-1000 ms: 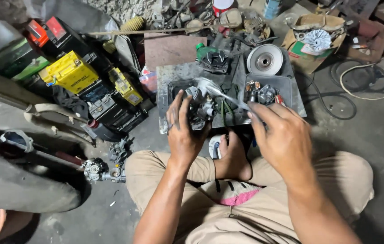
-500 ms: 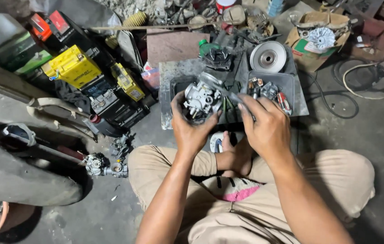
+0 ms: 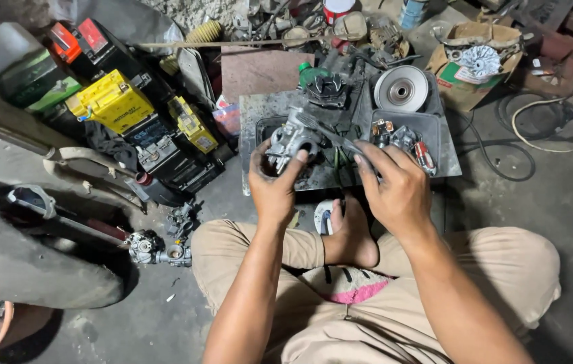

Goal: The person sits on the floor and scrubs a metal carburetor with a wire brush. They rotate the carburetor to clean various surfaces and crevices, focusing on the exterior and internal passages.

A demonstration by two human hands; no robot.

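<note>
My left hand grips a small grey metal carburetor and holds it up over a dark metal tray on the floor. In my right hand is a thin dark tool whose tip reaches across to the carburetor's top. I sit cross-legged on the floor in beige trousers, with a bare foot under my hands.
Yellow and black batteries lie at the left. A silver pulley disc and small parts sit on the tray. A cardboard box with a fan part is at the right, another carburetor on the floor at the left.
My left hand has turned and lifted the carburetor slightly. My right hand has moved from the right in toward it, bringing the tool's tip onto the carburetor.
</note>
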